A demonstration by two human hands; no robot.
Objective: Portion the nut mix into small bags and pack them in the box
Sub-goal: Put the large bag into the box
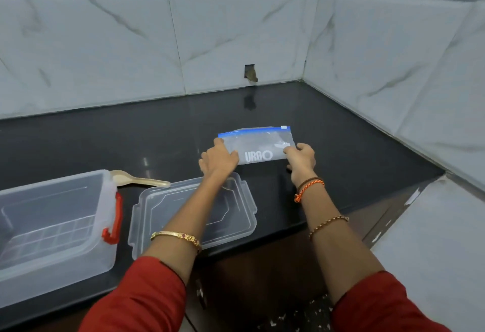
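Note:
A clear zip bag (258, 145) with a blue seal strip and white lettering lies flat on the black counter (105, 142). My left hand (219, 160) grips its left edge and my right hand (301, 157) pinches its right edge. The bag looks empty. A clear plastic box (52, 216) with a red latch stands at the left, with nothing inside. Its clear lid (162, 208) lies flat on the counter under my left forearm. A beige plastic spoon (139, 180) rests behind the box and lid. No nut mix is in view.
White marbled tile walls (236, 30) close off the counter at the back and right, meeting in a corner. A small hole (250, 72) shows low in the back wall. The counter's front edge runs diagonally at the lower right.

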